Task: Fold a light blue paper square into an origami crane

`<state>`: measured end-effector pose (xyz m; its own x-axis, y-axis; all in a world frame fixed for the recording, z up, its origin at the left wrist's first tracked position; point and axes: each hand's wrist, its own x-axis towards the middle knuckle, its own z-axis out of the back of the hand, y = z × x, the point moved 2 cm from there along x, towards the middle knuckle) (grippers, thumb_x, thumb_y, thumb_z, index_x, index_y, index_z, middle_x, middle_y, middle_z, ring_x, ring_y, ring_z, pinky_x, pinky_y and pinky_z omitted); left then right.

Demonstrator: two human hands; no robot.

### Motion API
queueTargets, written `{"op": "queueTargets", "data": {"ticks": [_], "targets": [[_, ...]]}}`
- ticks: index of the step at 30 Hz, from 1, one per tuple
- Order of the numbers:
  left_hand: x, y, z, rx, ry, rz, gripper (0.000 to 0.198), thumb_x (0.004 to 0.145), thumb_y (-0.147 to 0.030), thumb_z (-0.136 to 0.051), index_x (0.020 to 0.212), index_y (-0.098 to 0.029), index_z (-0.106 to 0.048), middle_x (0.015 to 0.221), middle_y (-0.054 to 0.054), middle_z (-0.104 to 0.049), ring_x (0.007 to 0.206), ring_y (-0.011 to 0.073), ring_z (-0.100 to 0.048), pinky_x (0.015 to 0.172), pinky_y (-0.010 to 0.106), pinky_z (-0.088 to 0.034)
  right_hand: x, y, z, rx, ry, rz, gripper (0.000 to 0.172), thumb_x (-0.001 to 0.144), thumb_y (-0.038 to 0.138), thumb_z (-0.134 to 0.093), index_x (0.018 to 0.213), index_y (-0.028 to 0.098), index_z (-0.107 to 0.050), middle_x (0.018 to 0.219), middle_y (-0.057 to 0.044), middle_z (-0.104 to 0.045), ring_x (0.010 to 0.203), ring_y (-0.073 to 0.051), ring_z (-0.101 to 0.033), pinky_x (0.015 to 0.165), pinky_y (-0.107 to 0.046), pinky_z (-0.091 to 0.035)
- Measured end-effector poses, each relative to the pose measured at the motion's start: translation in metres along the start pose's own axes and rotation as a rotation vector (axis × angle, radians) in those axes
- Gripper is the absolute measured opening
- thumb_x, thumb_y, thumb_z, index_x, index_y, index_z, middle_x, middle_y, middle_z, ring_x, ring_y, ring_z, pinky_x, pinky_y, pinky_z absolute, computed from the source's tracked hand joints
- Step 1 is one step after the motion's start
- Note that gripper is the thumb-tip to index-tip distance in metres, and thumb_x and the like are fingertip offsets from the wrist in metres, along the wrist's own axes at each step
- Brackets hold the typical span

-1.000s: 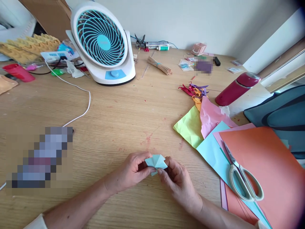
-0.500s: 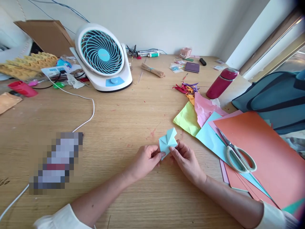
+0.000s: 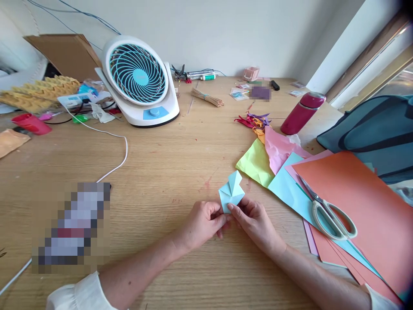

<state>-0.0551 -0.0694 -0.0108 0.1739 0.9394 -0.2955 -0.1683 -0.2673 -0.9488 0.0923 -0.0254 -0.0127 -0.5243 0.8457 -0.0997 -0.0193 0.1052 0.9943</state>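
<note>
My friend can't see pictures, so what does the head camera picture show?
The left hand and right hand hold folded blue paper over a wooden table. Scissors lie on coloured sheets, right; a fan stands farther back, left.

We see a plain, pale wall [image 3: 232, 34] rising behind the surface [image 3: 155, 163], whose light wood shows fine grain running mostly crosswise and faint reddish stains toward the middle. Thin blue cables [image 3: 92, 16] cross the wall at upper left. On our right, the wall meets a brighter white return [image 3: 338, 47], and a soft grey shadow darkens the wall just beside that corner. Beyond the return we make out a slanting brown frame [image 3: 368, 56], apparently a window's, with a blurred view past it. The light on the room looks soft and even.
</note>
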Motion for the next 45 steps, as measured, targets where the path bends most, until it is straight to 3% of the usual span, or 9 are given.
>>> {"op": "queueTargets", "data": {"ticks": [3, 9, 15, 19, 22, 26, 33, 39, 45], "targets": [[-0.002, -0.002, 0.004, 0.083, 0.009, -0.033, 0.039, 0.089, -0.047, -0.059, 0.067, -0.015, -0.058, 0.059, -0.002, -0.055, 0.048, 0.0078, -0.046, 0.045, 0.019, -0.033, -0.001, -0.001, 0.001, -0.027, -0.014, 0.023, 0.037, 0.083, 0.053, -0.070, 0.073, 0.019, -0.057, 0.059, 0.003, -0.050, 0.052, -0.010, -0.039, 0.050, -0.025, -0.034], [0.001, 0.000, 0.016, 0.085, -0.196, -0.254, 0.032, 0.090, -0.043, -0.060, 0.075, -0.016, -0.055, 0.064, -0.004, -0.042, 0.060, 0.0092, -0.036, 0.054, 0.021, -0.032, -0.006, -0.009, 0.002, -0.181, 0.033, 0.021, 0.031, 0.086, 0.045, -0.068, 0.073, 0.019, -0.058, 0.065, 0.002, -0.047, 0.060, -0.012, -0.037, 0.055, -0.026, -0.032], [0.006, 0.002, 0.018, -0.107, -0.148, -0.219, 0.030, 0.088, -0.040, -0.063, 0.073, -0.015, -0.055, 0.063, -0.005, -0.039, 0.059, 0.0085, -0.035, 0.056, 0.022, -0.031, -0.007, -0.009, 0.001, -0.232, 0.118, 0.012, 0.034, 0.090, 0.042, -0.065, 0.070, 0.019, -0.050, 0.064, 0.004, -0.036, 0.058, -0.010, -0.029, 0.052, -0.025, -0.024], [0.005, -0.005, 0.018, -0.230, -0.104, -0.212, 0.028, 0.083, -0.042, -0.070, 0.083, -0.016, -0.058, 0.069, -0.004, -0.049, 0.063, 0.0089, -0.043, 0.059, 0.021, -0.037, -0.006, -0.008, 0.002, -0.273, 0.093, 0.001, 0.041, 0.090, 0.046, -0.063, 0.065, 0.020, -0.043, 0.062, 0.004, -0.034, 0.057, -0.010, -0.029, 0.051, -0.026, -0.022], [0.003, -0.010, 0.019, -0.271, -0.128, -0.187, 0.030, 0.084, -0.045, -0.067, 0.080, -0.017, -0.057, 0.064, -0.006, -0.046, 0.056, 0.0074, -0.039, 0.055, 0.020, -0.035, -0.006, -0.008, 0.002, -0.296, 0.123, -0.026, 0.040, 0.090, 0.048, -0.063, 0.067, 0.019, -0.046, 0.063, 0.004, -0.036, 0.057, -0.010, -0.030, 0.051, -0.026, -0.023], [0.003, -0.008, 0.021, -0.187, -0.196, -0.198, 0.030, 0.086, -0.039, -0.064, 0.071, -0.016, -0.052, 0.064, -0.005, -0.044, 0.059, 0.0077, -0.038, 0.056, 0.021, -0.033, -0.006, -0.002, 0.003, -0.198, 0.153, -0.034, 0.037, 0.088, 0.050, -0.066, 0.074, 0.019, -0.053, 0.067, 0.003, -0.044, 0.059, -0.011, -0.036, 0.052, -0.024, -0.028], [0.001, -0.001, 0.017, 0.035, -0.204, -0.183, 0.028, 0.088, -0.032, -0.060, 0.068, -0.018, -0.047, 0.062, -0.006, -0.039, 0.058, 0.0079, -0.035, 0.052, 0.021, -0.030, 0.003, -0.001, 0.014, 0.093, -0.092, 0.029, 0.025, 0.089, 0.046, -0.067, 0.095, 0.022, -0.063, 0.080, 0.002, -0.055, 0.055, -0.007, -0.037, 0.048, -0.021, -0.032], [-0.001, -0.005, 0.012, 0.045, -0.128, -0.175, 0.020, 0.088, -0.031, -0.061, 0.075, -0.017, -0.053, 0.064, -0.007, -0.044, 0.057, 0.0075, -0.037, 0.052, 0.020, -0.031, 0.007, -0.006, 0.014, 0.084, -0.008, 0.002, 0.026, 0.084, 0.044, -0.073, 0.082, 0.019, -0.062, 0.071, 0.003, -0.054, 0.055, -0.008, -0.038, 0.049, -0.022, -0.032], [-0.002, -0.007, 0.010, 0.082, -0.188, -0.198, 0.021, 0.084, -0.028, -0.064, 0.071, -0.017, -0.051, 0.063, -0.007, -0.044, 0.057, 0.0073, -0.038, 0.052, 0.020, -0.031, 0.004, -0.009, 0.011, 0.029, 0.017, 0.006, 0.028, 0.085, 0.043, -0.073, 0.081, 0.019, -0.059, 0.069, 0.003, -0.052, 0.062, -0.010, -0.044, 0.056, -0.023, -0.036]]}}
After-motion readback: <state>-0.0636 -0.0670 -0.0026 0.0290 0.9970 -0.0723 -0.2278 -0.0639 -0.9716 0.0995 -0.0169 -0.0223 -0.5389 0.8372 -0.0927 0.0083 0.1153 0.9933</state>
